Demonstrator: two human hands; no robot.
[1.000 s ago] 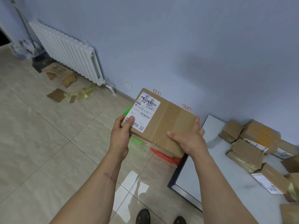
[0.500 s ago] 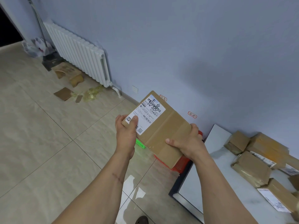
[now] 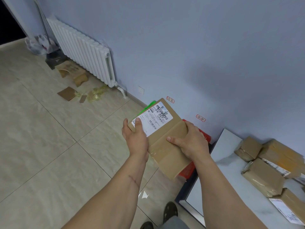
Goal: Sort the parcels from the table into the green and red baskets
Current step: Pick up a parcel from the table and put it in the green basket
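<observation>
Two hands hold one flat brown cardboard parcel (image 3: 166,139) in the air: the left hand (image 3: 136,138) grips its near-left edge, thumb on the white shipping label (image 3: 152,119), while the right hand (image 3: 192,142) clasps the right edge, fingers (image 3: 173,140) curled over the taped top. The parcel's long axis runs from the far left, label end, towards the near right. Behind the left fingers peeks the green plastic basket (image 3: 146,108); beneath the right fingers sits the red plastic basket (image 3: 186,171). More brown parcels (image 3: 262,177) lie on the white surface (image 3: 221,156), well right.

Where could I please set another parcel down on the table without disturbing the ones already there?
The table is bare along its left part, between its dark near-left edge and the cardboard parcels. The right side is crowded, with parcels packed close to the frame edge. How much room lies farther right cannot be seen.
</observation>
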